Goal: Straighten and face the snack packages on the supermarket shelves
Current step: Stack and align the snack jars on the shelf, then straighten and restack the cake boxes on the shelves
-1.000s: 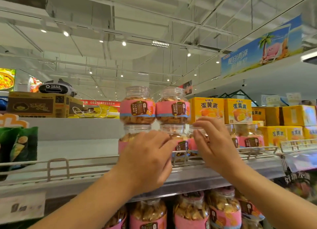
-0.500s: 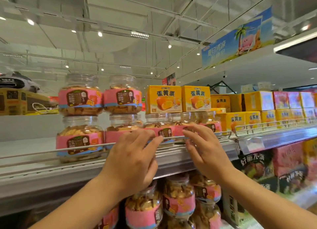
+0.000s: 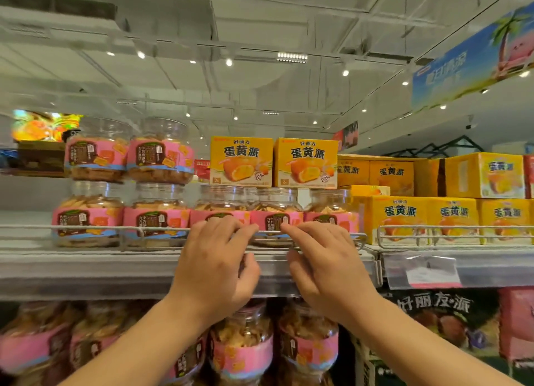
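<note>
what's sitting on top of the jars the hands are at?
Two yellow boxes rest side by side on the lids of the pink-label jars. Whether more boxes stand behind them is hidden. Left hand and right hand cover the jars' lower fronts.

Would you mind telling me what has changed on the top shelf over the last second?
Both hands worked rightward along the row: from the second pink-labelled clear biscuit jar to the fourth. The left hand and right hand now touch it with their fingertips. The stacked jars and yellow cake boxes stayed in place.

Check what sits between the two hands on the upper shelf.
In the head view, a pink-labelled biscuit jar stands behind the wire rail, between left hand and right hand.
</note>
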